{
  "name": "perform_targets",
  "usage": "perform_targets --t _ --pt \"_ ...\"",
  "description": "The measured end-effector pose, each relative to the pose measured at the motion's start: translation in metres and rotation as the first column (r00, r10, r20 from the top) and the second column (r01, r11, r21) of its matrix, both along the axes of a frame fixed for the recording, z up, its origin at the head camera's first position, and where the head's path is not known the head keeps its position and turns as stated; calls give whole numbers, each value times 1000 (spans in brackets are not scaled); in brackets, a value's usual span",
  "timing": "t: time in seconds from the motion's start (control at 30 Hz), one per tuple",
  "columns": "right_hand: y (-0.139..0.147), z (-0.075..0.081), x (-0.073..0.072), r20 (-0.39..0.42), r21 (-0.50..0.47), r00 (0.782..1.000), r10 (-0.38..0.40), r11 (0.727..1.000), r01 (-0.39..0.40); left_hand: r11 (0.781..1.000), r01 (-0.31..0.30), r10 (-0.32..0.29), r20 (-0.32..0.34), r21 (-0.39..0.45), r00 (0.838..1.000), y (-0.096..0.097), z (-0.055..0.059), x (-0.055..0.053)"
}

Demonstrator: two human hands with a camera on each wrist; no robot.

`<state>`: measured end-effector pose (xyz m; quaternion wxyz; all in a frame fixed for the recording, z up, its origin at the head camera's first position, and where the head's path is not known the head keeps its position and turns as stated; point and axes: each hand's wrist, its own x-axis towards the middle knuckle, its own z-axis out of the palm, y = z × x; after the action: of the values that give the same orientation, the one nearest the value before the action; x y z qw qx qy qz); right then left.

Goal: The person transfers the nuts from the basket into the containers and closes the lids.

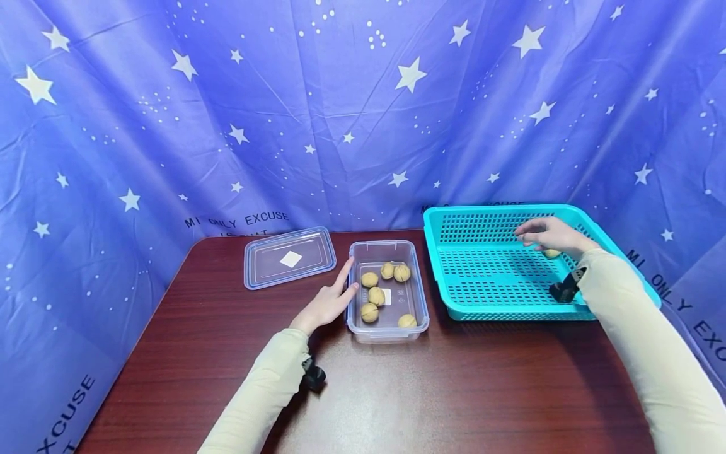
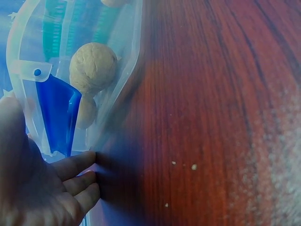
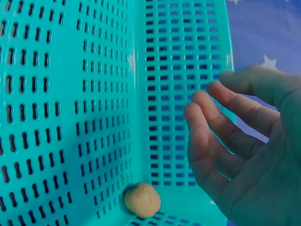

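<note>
Several walnuts lie in a clear plastic box in the middle of the head view. My left hand rests against the box's left side, fingers fairly straight. In the left wrist view, its fingertips are beside the box wall, below a blue clip strip. Over the turquoise basket, my right hand hovers with loosely bent fingers and nothing between them. A single walnut sits in a corner of that basket, below the right hand and partly hidden by it in the head view.
A clear lid with a white label lies on the dark red table, left of the box. The basket stands close to the box's right side. A blue star-patterned curtain hangs behind the table. Small crumbs dot the tabletop.
</note>
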<state>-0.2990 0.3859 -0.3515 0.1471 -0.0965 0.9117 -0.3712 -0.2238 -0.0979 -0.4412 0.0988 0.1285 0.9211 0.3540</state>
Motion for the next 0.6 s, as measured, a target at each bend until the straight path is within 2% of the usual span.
perform_targets --t 0.2,0.6 --pt "17 -6 -3 26 1 998 -60 998 60 1000 3 -3 -4 0 1000 0 3 -1" --pt "36 -13 -1 -3 55 990 -139 989 139 1000 -1 1 -16 2 1000 -2 -1 0"
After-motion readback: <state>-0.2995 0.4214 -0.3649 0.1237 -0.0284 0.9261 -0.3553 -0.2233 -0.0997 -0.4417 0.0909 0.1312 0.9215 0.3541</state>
